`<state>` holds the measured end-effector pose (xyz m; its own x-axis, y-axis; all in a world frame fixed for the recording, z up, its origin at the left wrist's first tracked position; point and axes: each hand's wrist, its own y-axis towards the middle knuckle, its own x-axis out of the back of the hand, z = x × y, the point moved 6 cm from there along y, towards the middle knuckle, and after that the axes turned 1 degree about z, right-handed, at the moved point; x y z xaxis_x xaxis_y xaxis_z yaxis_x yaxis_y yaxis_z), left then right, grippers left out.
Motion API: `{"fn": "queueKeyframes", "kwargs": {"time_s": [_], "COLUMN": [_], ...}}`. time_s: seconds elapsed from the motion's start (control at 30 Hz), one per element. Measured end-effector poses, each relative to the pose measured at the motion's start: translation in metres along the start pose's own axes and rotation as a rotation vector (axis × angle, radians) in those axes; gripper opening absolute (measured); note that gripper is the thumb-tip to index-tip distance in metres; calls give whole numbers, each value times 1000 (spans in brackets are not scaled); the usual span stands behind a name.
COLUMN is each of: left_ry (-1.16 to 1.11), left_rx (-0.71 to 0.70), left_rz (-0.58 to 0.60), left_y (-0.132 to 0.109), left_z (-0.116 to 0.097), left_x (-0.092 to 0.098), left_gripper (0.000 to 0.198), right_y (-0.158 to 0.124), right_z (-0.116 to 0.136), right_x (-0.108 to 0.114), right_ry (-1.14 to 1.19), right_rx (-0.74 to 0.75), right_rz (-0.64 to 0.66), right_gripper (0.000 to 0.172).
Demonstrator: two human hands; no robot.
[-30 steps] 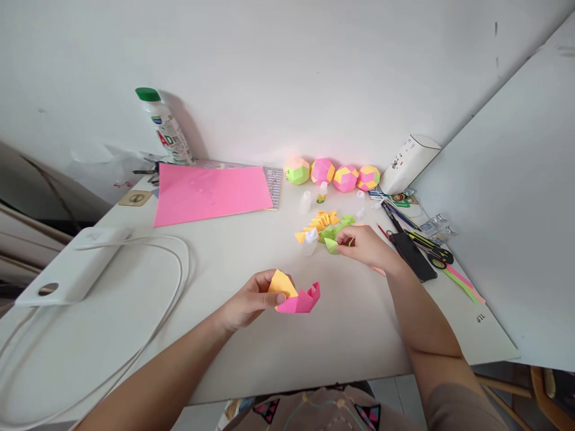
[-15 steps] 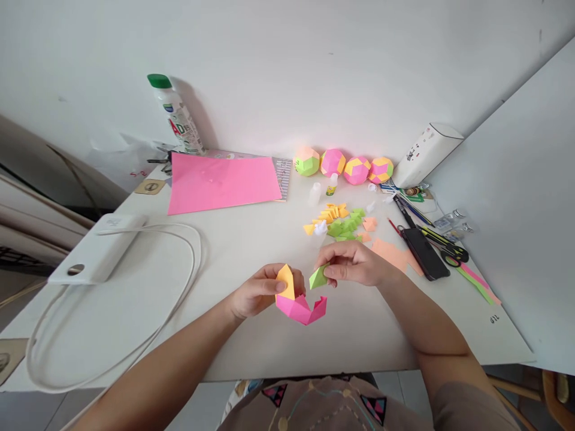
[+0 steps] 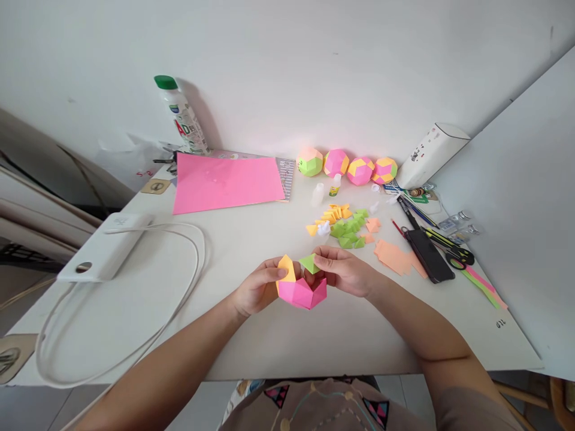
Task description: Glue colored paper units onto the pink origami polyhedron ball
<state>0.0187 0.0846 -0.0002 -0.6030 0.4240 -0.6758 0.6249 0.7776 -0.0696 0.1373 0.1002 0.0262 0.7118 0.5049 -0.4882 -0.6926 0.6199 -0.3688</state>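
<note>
Head view: the left hand point(image 3: 257, 288) has its grip pinched on the pink paper shell point(image 3: 303, 292) at the orange flap point(image 3: 286, 269), just above the tabletop point(image 3: 251, 341). The right hand point(image 3: 348, 274), close beside that grip, nips a green folded unit point(image 3: 309, 263). Both look feather-light and easily crushed, so they are best held by their creased edges.

we wear a taupe short-sleeved top point(image 3: 462, 410) | front shows pink-and-black triangles point(image 3: 275, 395), teal stitched lines point(image 3: 309, 402), small beads point(image 3: 283, 423) | our left hand point(image 3: 256, 288), right hand point(image 3: 348, 274) and forearms are bare
</note>
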Motion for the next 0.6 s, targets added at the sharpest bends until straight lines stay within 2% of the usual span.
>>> {"fn": "queueKeyframes", "kwargs": {"time_s": [0.17,0.43,0.6], "left_ry": [-34,-29,-76], "left_rx": [19,35,72], "left_rz": [-54,-29,-100], "left_y": [1,5,4], "left_z": [2,3,9], "left_x": [6,-2,5], "left_gripper": [21,31,34], "right_y": [-1,-1,1], "right_z": [0,7,8], "right_x": [-3,-3,5], "right_ry": [27,53,29], "right_rx": [3,114,138], "right_rz": [-5,26,-42], "right_gripper": [29,24,23]}}
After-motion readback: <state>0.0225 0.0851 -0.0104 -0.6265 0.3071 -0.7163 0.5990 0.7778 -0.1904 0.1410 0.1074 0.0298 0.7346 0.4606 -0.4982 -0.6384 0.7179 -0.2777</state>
